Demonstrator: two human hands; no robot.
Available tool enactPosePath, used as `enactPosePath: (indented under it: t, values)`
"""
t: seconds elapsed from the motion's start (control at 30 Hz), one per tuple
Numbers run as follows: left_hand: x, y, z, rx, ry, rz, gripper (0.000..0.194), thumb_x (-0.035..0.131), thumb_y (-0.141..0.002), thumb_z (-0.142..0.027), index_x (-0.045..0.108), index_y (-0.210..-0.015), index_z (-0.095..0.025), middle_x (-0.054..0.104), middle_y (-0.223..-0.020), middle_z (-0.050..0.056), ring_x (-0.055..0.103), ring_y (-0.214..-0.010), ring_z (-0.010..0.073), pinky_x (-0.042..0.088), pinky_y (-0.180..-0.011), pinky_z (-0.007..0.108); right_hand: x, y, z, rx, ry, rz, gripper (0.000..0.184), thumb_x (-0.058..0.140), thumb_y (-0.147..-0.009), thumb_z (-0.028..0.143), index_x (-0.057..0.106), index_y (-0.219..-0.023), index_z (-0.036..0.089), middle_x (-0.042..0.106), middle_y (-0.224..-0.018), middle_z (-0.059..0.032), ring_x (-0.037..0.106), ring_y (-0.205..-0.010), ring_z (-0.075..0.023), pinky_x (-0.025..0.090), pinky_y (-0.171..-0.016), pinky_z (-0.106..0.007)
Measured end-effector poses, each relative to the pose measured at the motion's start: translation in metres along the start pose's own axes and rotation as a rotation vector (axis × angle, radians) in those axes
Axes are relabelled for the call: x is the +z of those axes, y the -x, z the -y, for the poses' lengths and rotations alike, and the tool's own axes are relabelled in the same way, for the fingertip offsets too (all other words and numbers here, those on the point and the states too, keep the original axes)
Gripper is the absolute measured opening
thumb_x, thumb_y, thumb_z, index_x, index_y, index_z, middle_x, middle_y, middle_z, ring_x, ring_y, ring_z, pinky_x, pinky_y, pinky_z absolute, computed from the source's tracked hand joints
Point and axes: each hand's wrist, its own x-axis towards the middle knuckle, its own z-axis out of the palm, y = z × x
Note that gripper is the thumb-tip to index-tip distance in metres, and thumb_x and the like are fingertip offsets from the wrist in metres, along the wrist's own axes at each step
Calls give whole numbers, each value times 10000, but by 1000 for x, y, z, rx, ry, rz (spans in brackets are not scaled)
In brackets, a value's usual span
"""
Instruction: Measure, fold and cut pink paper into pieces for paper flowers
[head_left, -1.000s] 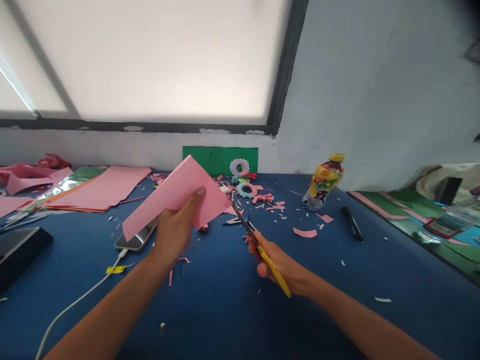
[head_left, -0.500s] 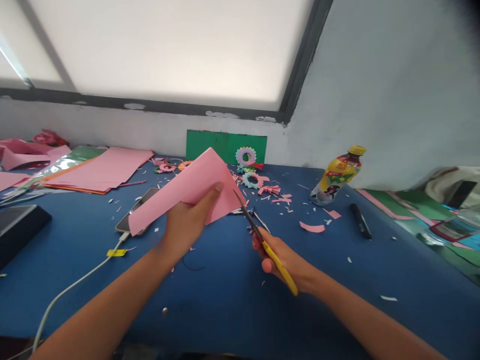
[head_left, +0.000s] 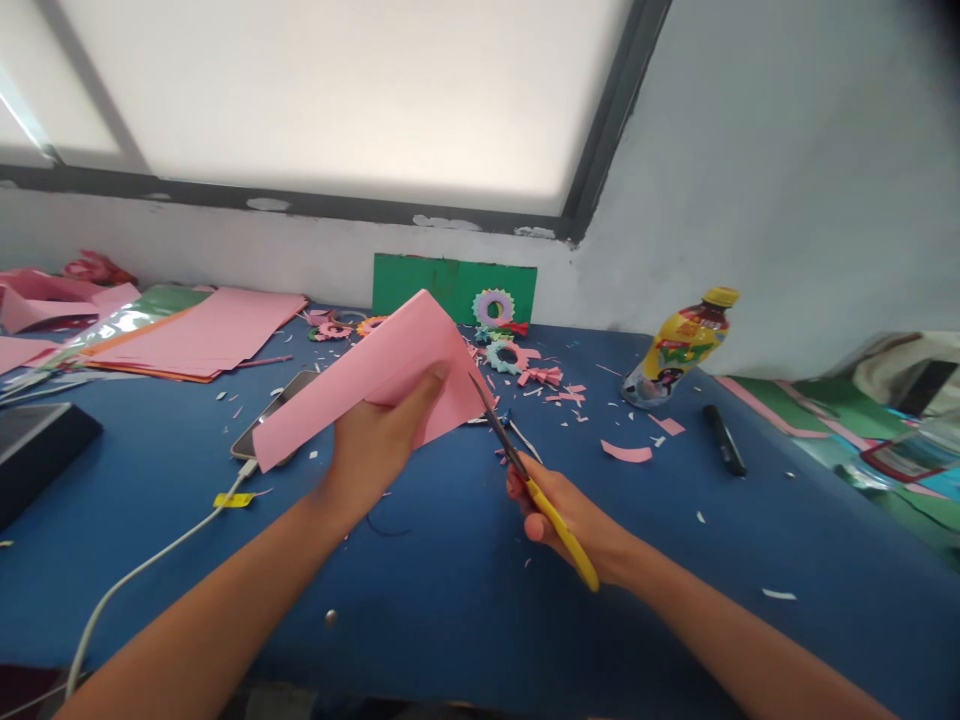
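A folded sheet of pink paper (head_left: 352, 375) is pinched in my left hand (head_left: 382, 430), thumb on top and the other fingers hidden behind it. The paper is held up over the table with its folded corner pointing away from me. My right hand (head_left: 562, 510) grips yellow-handled scissors (head_left: 559, 530), and their dark blades reach the right edge of the pink paper. Whether the blades have paper between them, I cannot tell. Beyond the paper lie gear-edged paper rings (head_left: 502, 357) and pink fringed scraps (head_left: 541, 376).
On the blue table (head_left: 450, 620) a phone (head_left: 277, 410) with a white cable lies left, near stacked pink sheets (head_left: 217, 325). A drink bottle (head_left: 679, 350) and a black marker (head_left: 724, 440) are on the right. A green board (head_left: 420, 285) leans on the wall. Paper scraps are scattered about.
Both hands, the pink paper and the scissors stay almost where they were. The whole view has shifted only very slightly.
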Motion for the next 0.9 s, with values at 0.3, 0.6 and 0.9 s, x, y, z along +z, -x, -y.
enactPosePath:
  t: [0.3, 0.6, 0.9]
  values:
    - [-1, 1, -2, 13, -50, 4, 233, 683, -649, -408, 677, -741, -194, 697, -797, 16, 629, -838, 232, 500, -725, 275, 0, 0, 0, -2, 19, -6, 705, 398, -513, 849, 391, -778, 196, 404, -693, 32, 303, -569, -99, 297, -484, -227]
    - [0, 1, -2, -5, -7, 23, 221, 699, -636, -384, 668, -738, -191, 696, -802, 14, 629, -835, 229, 501, -712, 268, 2, -1, -3, 39, -69, -15, 616, 447, -609, 793, 384, -752, 198, 401, -649, 39, 320, -535, -86, 269, -452, -208]
    - [-2, 0, 1, -32, 10, 33, 237, 695, -636, -402, 673, -719, -181, 688, -760, 22, 626, -790, 232, 502, -657, 269, 3, -3, 5, 52, -6, -45, 480, 485, -717, 657, 375, -666, 193, 371, -573, 45, 287, -506, -84, 261, -443, -210]
